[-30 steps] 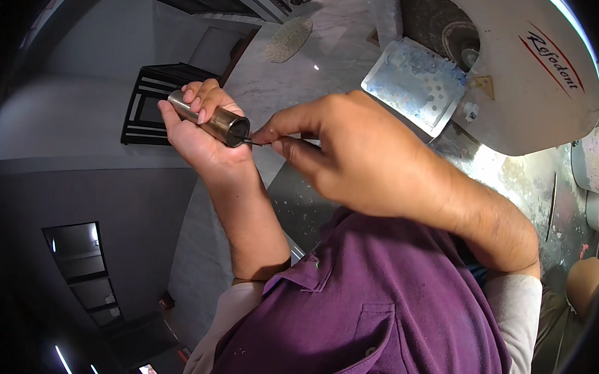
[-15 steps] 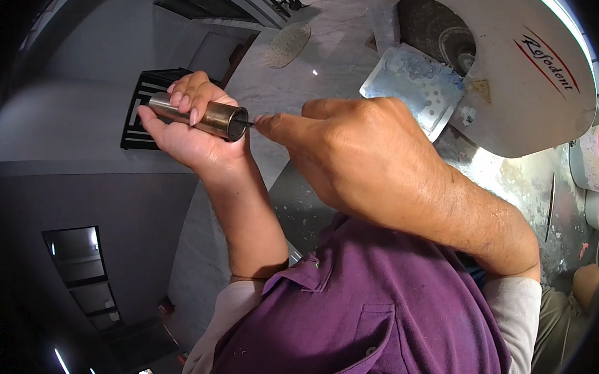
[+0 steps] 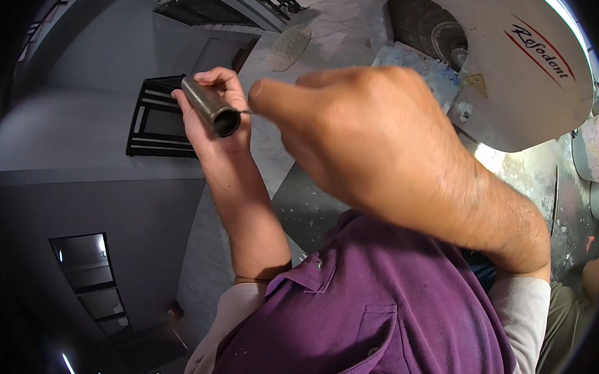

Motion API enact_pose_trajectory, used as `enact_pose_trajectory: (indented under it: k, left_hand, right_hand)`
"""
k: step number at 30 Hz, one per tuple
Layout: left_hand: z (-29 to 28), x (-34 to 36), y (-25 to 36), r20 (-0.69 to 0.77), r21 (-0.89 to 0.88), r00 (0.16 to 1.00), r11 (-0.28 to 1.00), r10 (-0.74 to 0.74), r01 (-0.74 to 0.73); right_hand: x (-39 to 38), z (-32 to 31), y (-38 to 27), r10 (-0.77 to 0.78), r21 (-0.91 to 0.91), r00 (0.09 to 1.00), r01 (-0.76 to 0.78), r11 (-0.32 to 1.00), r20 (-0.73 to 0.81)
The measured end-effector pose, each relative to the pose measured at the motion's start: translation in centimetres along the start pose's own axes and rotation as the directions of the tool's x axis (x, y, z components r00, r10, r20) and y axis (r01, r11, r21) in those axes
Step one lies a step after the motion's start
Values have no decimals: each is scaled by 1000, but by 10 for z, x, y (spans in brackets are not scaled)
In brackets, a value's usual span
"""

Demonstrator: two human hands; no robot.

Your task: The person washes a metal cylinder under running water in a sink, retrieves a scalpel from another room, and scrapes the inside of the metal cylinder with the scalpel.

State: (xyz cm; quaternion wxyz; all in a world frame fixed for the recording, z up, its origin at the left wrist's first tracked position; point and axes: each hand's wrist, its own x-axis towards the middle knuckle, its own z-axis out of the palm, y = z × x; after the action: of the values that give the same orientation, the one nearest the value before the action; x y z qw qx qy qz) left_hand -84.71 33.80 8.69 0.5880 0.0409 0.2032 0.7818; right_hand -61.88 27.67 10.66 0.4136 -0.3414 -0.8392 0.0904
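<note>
My left hand point(image 3: 201, 134) is wrapped round a brownish metal tube point(image 3: 207, 103), holding it tilted with its open end facing down toward me. The inside of the tube looks dark and hollow. My right hand point(image 3: 359, 133), slightly blurred, is close in front of the camera with its fingers bent in. A thin dark tool point(image 3: 246, 112) sticks out beyond its fingertips, and its tip is at the rim of the tube. Most of that tool is hidden behind the fingers, so its kind does not show.
A large pale machine housing point(image 3: 518, 83) with a round dark opening stands at the right, a bluish stained tray point(image 3: 411, 68) beside it. Farther right is a white and pink bucket point(image 3: 590, 149). A black slatted rack point(image 3: 159, 121) lies beyond my left hand, and an oval mat point(image 3: 289, 47) farther off.
The tube has turned so its open end points more downward. The thin tool has shifted from inside the mouth to its rim. My right hand has moved nearer the camera.
</note>
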Motion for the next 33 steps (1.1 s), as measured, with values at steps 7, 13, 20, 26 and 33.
enact_pose_trajectory:
  k: [7,13,20,26,33]
  left_hand:
    - [8,-3,11,-30,-336,982,927,-186,165]
    - [0,-9,21,265,-180,929,933,-260,313]
    - [12,-20,14,332,154,942,983,47,-103]
    - [10,-19,11,345,149,932,974,109,-169]
    - [8,-17,9,332,140,941,984,60,-112]
  right_hand:
    - [-12,11,-7,-3,74,998,7,997,-61]
    - [-12,11,-6,-137,-79,984,128,989,-114]
    - [-18,20,-11,-35,55,998,38,998,-52]
    - [-17,25,-4,108,290,981,-152,945,163]
    - [-22,41,12,276,735,936,-345,584,221]
